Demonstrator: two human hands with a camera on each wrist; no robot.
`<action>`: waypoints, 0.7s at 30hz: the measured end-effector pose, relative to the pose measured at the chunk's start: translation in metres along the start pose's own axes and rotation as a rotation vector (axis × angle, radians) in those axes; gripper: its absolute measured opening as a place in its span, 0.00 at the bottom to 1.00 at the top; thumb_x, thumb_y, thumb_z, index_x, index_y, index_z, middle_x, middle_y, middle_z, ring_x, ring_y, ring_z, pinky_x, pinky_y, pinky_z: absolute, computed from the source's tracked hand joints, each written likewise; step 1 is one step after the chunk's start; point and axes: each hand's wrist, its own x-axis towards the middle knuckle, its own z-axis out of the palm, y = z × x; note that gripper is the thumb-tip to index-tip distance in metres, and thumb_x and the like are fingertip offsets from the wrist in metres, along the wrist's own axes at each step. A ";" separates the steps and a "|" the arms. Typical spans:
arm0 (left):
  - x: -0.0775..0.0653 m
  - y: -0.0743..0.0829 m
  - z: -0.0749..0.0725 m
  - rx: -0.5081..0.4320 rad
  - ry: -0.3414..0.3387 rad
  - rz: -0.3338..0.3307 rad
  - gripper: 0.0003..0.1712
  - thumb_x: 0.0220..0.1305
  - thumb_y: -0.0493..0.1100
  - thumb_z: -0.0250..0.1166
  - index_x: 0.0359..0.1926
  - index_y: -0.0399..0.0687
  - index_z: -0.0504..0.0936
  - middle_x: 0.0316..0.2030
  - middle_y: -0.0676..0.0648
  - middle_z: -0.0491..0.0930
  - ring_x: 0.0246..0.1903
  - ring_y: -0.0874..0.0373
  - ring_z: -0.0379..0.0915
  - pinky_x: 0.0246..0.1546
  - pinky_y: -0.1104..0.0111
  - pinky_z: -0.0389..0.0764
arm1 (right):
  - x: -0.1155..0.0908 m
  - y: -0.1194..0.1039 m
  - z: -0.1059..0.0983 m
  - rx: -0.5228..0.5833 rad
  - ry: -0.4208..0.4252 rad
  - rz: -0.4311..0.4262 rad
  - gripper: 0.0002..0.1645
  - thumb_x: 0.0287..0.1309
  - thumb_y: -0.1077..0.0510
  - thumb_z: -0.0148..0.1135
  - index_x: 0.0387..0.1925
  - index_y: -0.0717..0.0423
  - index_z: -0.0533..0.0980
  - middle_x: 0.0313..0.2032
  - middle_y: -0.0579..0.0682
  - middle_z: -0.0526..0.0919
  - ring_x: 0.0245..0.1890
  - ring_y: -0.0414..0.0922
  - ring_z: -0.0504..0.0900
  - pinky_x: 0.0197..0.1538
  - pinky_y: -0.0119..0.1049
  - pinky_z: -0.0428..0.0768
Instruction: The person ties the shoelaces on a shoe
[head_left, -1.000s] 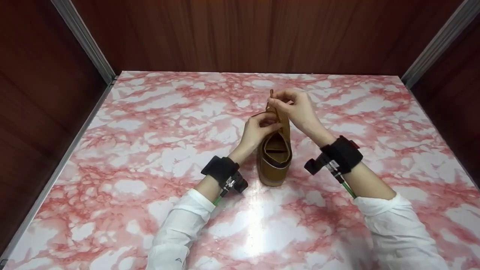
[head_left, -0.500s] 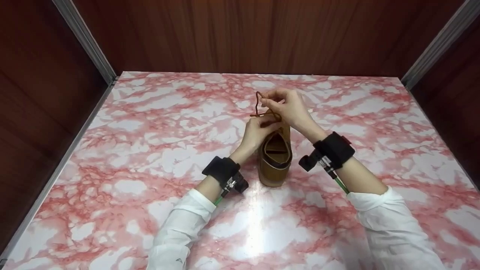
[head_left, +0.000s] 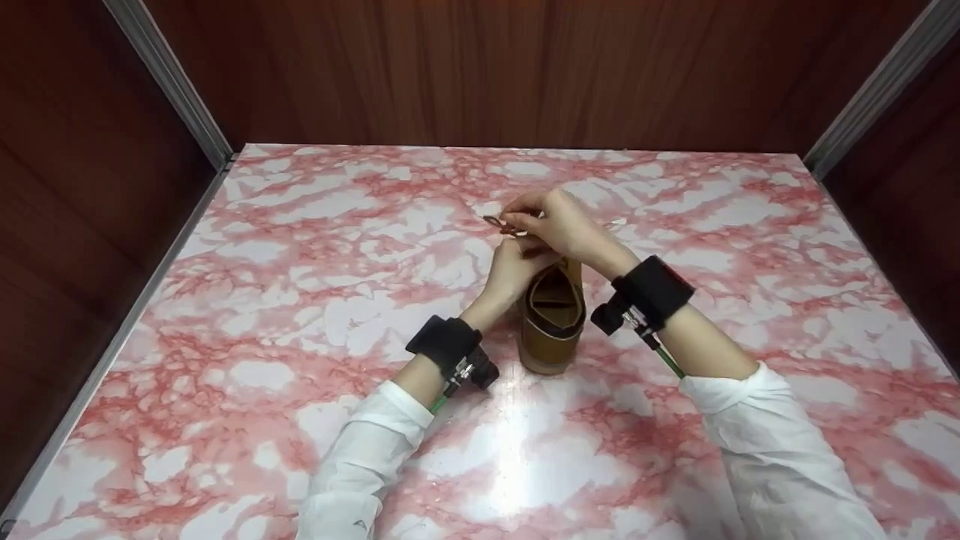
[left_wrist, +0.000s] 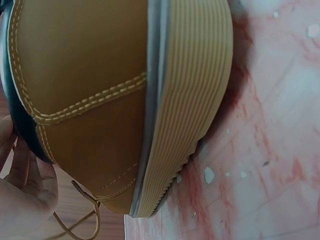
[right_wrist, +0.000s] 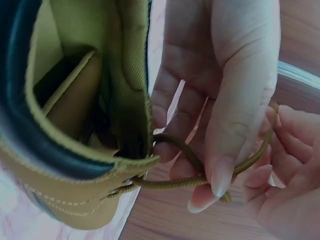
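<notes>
The left hand pinches the lace between thumb and finger; the right hand, just to its far side, pinches another stretch. Below them, the shoe stands upright, heel near, on the table. A brown wall rises at the far edge.

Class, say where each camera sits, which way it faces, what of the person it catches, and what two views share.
Head: worn on the head, looking forward and down at the shoe on the table; the left hand, right hand and both forearms show.
Left wrist: worn on the left wrist, facing the shoe's side and sole; part of one hand, probably the left, shows.
Right wrist: worn on the right wrist, facing the shoe's opening; both hands partly show.
The wrist views share the shoe and lace.
</notes>
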 end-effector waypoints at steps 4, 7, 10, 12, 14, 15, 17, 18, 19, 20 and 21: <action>0.000 -0.002 0.000 -0.009 -0.009 0.023 0.11 0.36 0.46 0.58 0.24 0.46 0.76 0.22 0.56 0.72 0.26 0.70 0.64 0.27 0.79 0.62 | 0.000 0.002 -0.001 -0.024 -0.012 0.012 0.10 0.41 0.53 0.47 0.26 0.51 0.72 0.22 0.45 0.73 0.24 0.36 0.68 0.27 0.29 0.63; 0.003 -0.009 0.003 -0.012 -0.012 0.038 0.10 0.38 0.47 0.56 0.24 0.48 0.76 0.23 0.57 0.72 0.28 0.69 0.64 0.29 0.79 0.61 | -0.002 0.003 -0.005 -0.022 -0.001 0.027 0.10 0.42 0.52 0.46 0.26 0.50 0.72 0.21 0.44 0.72 0.22 0.36 0.67 0.26 0.29 0.63; 0.003 -0.010 0.004 -0.016 -0.011 0.047 0.09 0.38 0.47 0.56 0.23 0.49 0.76 0.23 0.57 0.72 0.27 0.69 0.64 0.29 0.78 0.61 | -0.003 0.004 -0.009 -0.016 0.011 0.039 0.11 0.41 0.51 0.47 0.26 0.50 0.71 0.20 0.44 0.72 0.21 0.37 0.67 0.24 0.30 0.63; 0.001 -0.007 0.004 -0.017 -0.006 0.057 0.09 0.37 0.48 0.57 0.22 0.50 0.76 0.22 0.58 0.72 0.27 0.70 0.64 0.29 0.79 0.61 | -0.004 0.005 -0.012 -0.041 0.025 0.066 0.11 0.41 0.50 0.47 0.26 0.50 0.72 0.19 0.43 0.71 0.20 0.37 0.66 0.22 0.30 0.63; 0.001 -0.005 0.003 -0.024 -0.017 0.043 0.09 0.37 0.48 0.57 0.22 0.50 0.76 0.21 0.58 0.72 0.26 0.70 0.64 0.28 0.79 0.62 | -0.005 0.007 -0.016 -0.063 0.040 0.111 0.11 0.40 0.50 0.48 0.25 0.50 0.72 0.19 0.43 0.71 0.19 0.38 0.65 0.21 0.30 0.62; 0.001 -0.004 0.003 -0.025 -0.018 0.040 0.09 0.37 0.48 0.57 0.22 0.50 0.76 0.21 0.58 0.72 0.25 0.70 0.64 0.27 0.79 0.62 | -0.006 0.008 -0.018 -0.078 0.047 0.139 0.11 0.40 0.49 0.48 0.24 0.51 0.72 0.19 0.43 0.71 0.19 0.38 0.65 0.20 0.30 0.62; 0.000 -0.001 0.001 -0.016 -0.022 0.037 0.09 0.37 0.48 0.57 0.22 0.49 0.76 0.21 0.57 0.71 0.25 0.70 0.64 0.27 0.79 0.62 | -0.008 0.011 -0.022 -0.106 0.054 0.186 0.13 0.38 0.48 0.49 0.23 0.51 0.72 0.20 0.43 0.71 0.18 0.38 0.64 0.20 0.30 0.62; -0.001 0.002 -0.001 -0.011 -0.027 0.033 0.09 0.37 0.47 0.57 0.21 0.48 0.76 0.21 0.57 0.71 0.24 0.69 0.64 0.26 0.78 0.62 | -0.008 0.013 -0.023 -0.119 0.054 0.208 0.14 0.37 0.46 0.49 0.22 0.52 0.72 0.20 0.44 0.71 0.18 0.39 0.64 0.20 0.31 0.62; -0.001 0.001 0.000 -0.009 -0.024 0.033 0.09 0.37 0.47 0.57 0.21 0.48 0.76 0.21 0.57 0.71 0.24 0.69 0.64 0.26 0.78 0.62 | -0.009 0.014 -0.025 -0.134 0.049 0.228 0.15 0.36 0.45 0.49 0.22 0.52 0.72 0.20 0.44 0.71 0.18 0.39 0.64 0.19 0.31 0.62; 0.000 -0.003 0.001 0.001 -0.024 0.022 0.09 0.38 0.47 0.56 0.22 0.48 0.76 0.21 0.56 0.72 0.24 0.68 0.64 0.26 0.77 0.62 | -0.010 0.016 -0.026 -0.158 0.046 0.247 0.17 0.34 0.43 0.49 0.21 0.51 0.72 0.20 0.43 0.71 0.18 0.38 0.65 0.20 0.31 0.62; 0.000 -0.004 0.002 0.005 -0.018 0.020 0.09 0.37 0.48 0.56 0.22 0.49 0.76 0.21 0.57 0.71 0.25 0.68 0.64 0.26 0.77 0.62 | -0.011 0.017 -0.026 -0.179 0.039 0.263 0.18 0.33 0.42 0.49 0.20 0.50 0.72 0.19 0.43 0.71 0.18 0.38 0.65 0.20 0.31 0.62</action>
